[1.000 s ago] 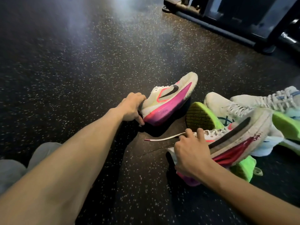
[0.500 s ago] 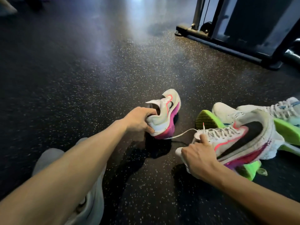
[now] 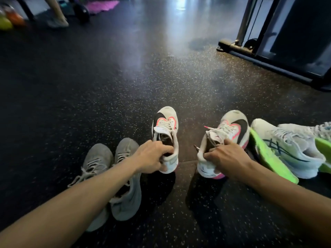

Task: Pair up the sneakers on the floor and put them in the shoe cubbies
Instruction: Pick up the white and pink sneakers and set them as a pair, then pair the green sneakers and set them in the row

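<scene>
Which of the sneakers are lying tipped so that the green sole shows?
The white sneakers with lime-green soles, at the far right. The grey pair and the two pink-trimmed sneakers held by the left hand and right hand hide theirs.

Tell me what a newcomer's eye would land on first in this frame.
First, the two matching white sneakers with pink trim and black swooshes at centre: the left hand grips the left sneaker by its heel collar, the right hand the right sneaker. Next, the neon-green-soled sneakers lying on their sides at far right. A grey pair sits side by side under the left forearm.
</scene>
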The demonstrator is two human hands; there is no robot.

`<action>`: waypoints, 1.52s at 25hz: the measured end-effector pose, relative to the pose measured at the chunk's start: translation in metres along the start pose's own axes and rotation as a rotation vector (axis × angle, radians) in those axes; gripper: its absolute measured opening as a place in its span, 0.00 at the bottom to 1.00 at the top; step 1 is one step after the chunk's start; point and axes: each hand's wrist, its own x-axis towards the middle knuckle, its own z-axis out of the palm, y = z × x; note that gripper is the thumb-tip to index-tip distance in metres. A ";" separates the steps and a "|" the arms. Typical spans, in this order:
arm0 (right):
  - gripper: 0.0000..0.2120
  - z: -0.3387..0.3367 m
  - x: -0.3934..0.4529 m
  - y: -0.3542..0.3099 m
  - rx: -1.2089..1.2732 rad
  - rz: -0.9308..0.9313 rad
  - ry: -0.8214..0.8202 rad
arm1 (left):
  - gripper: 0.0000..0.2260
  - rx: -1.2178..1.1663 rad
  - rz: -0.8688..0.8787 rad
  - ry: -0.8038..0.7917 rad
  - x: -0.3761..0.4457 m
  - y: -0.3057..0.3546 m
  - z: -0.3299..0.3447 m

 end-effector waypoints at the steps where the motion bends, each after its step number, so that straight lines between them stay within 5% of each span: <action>1: 0.13 -0.002 0.003 -0.006 0.018 -0.042 -0.001 | 0.19 0.032 -0.004 -0.011 -0.009 0.003 0.002; 25: 0.09 0.060 0.010 -0.069 0.185 -0.305 -0.064 | 0.18 -0.069 -0.091 -0.198 -0.068 0.018 0.069; 34: 0.20 0.033 -0.001 -0.052 0.419 -0.123 -0.047 | 0.26 -0.270 -0.125 -0.112 -0.052 0.013 0.036; 38: 0.24 0.015 -0.014 -0.018 0.446 0.076 0.036 | 0.23 -0.171 -0.087 -0.055 -0.017 0.026 0.005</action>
